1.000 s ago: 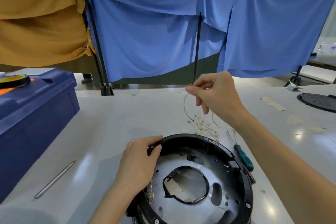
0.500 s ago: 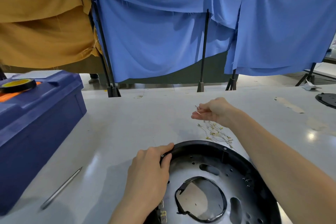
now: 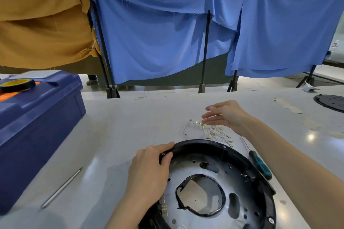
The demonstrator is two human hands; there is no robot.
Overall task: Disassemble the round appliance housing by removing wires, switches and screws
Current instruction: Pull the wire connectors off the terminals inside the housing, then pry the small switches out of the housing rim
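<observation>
Housing [image 3: 204, 143] sits at the near edge of the table [image 3: 121, 126]. Wires [image 3: 214, 133] are out, piled just beyond its rim. Left hand [image 3: 149, 174] grasps the far-left rim. Right hand [image 3: 223, 115] hovers over the pile, fingers straight, holding nothing. Rim screws and 1 brass part look still fitted, so probably midway. Screwdriver [image 3: 259, 165] lies beside the right rim. Toolbox [image 3: 37, 126] and metal rod [image 3: 61, 188] are on the left, well apart. Nothing blocks.

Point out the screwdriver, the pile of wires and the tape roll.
screwdriver [image 3: 261, 166]: head view, on its green handle.
wires [image 3: 212, 133]: head view, middle of the pile.
tape roll [image 3: 15, 82]: head view, on its yellow top.
</observation>
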